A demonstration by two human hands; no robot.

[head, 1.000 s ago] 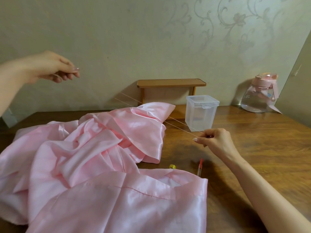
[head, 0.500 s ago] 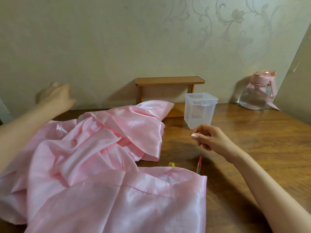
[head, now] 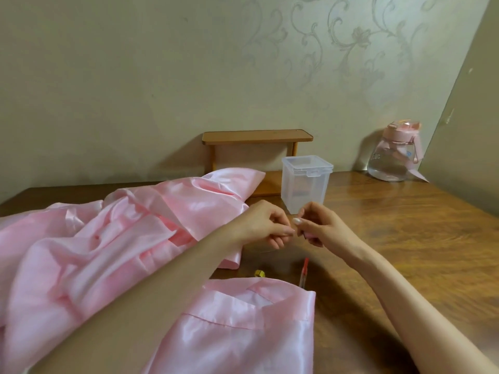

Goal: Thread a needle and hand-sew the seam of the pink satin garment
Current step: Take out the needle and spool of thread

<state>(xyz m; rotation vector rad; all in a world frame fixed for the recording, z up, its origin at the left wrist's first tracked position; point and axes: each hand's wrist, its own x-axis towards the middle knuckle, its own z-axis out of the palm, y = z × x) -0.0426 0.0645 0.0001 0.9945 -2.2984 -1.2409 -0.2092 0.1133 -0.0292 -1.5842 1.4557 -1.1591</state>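
Pink satin garment [head: 113,252] is heaped over the left half of the frame and across the bottom centre, on the wooden table [head: 405,238], and neither hand is on it right now. What just changed: a second ago the hands were way apart, left one up in the upper left of the frame and right one low at centre right, with thread stretched tight between them over the fabric. Now the left hand [head: 266,225] and right hand [head: 321,225] have met at the centre of the frame, fingertips touching or as good as, just in front of the clear plastic box [head: 306,182]. Both have their fingers curled, thumb and forefinger pressed into a pinch, but honestly I can't tell what's in either pinch; thread and needle are too fine to show here. My guess is the thread got measured off and this is the threading or knotting bit, so sewing the seam hasn't begun. Everything else sits as it did: red-capped pen [head: 304,273] and little yellow thing [head: 259,273] just above the near fold, wooden shelf [head: 256,136] at the back wall, water bottle [head: 394,155] at the upper right.
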